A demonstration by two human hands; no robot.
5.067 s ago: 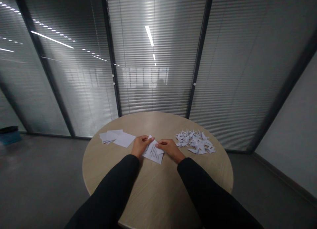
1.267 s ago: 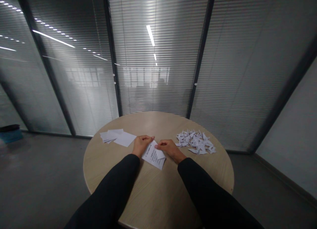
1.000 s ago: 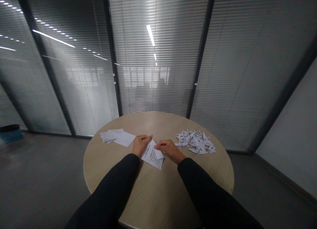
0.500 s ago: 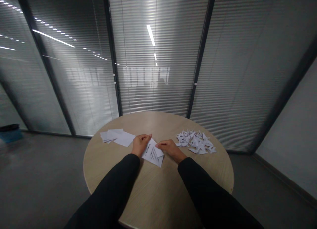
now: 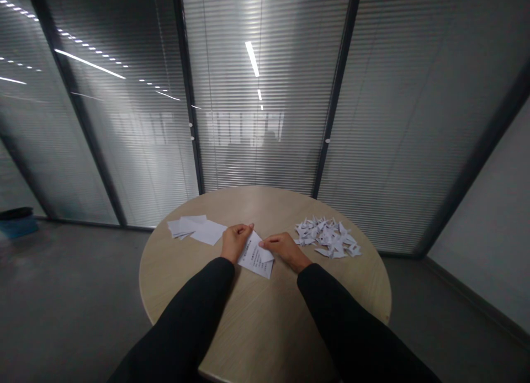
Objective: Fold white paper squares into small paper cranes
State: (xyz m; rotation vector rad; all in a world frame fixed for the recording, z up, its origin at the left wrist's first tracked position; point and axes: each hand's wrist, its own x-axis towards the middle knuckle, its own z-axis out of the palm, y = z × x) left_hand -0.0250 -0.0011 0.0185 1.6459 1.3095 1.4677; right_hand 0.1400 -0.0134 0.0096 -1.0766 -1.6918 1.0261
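Note:
A printed sheet of white paper [image 5: 255, 263] lies at the middle of the round table, with its right corner folded over. My left hand [image 5: 235, 241] pinches the sheet's upper left edge near the top tip. On the other side, my right hand [image 5: 285, 249] is closed on the folded flap with thumb and forefinger. Several loose white sheets [image 5: 209, 232] lie to the left of my left hand. Beyond my right hand is a heap of small folded paper pieces [image 5: 327, 237] with pointed ends.
The round wooden table [image 5: 248, 328] stands before a glass partition with blinds [image 5: 256, 162]. A blue bin with a dark liner [image 5: 17, 224] is on the floor at far left. A pale wall [image 5: 488, 223] rises at right.
Hardly anything differs. My right fingertips have shifted very slightly left on the flap; my left hand keeps its place.

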